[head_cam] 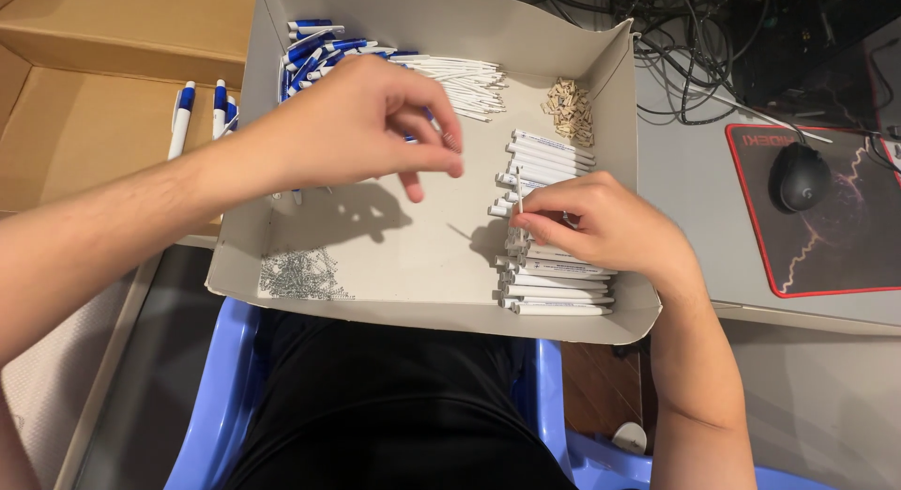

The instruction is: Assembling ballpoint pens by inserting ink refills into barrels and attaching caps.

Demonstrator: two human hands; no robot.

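- Pen barrel [514,191], thin and white, pinched upright between thumb and fingertips of the right hand [601,227], just above the stack of barrels [549,265] along the box's right side.
- Left hand [361,124] held over the box's middle, thumb and forefinger closed on something small; too small to tell what, though a bit of blue showed by the fingers.
- Behind the left hand, at the box's far left: blue pieces [314,49] heaped beside a fan of refills [460,82].
- Far right corner: small tan parts [571,110] in a loose pile.
- Near left corner: springs [300,274] in a heap, apart from both hands.
- Judged by those piles, much left to do: many barrels, refills and springs unused in the box [422,316].
- Outside the box, on cardboard [84,124] to the left: finished-looking pens [202,110], only a few, so apparently early on.
- Further out: mouse [798,176] on a mat [845,265], cables [676,39] behind, blue chair [221,396] below.
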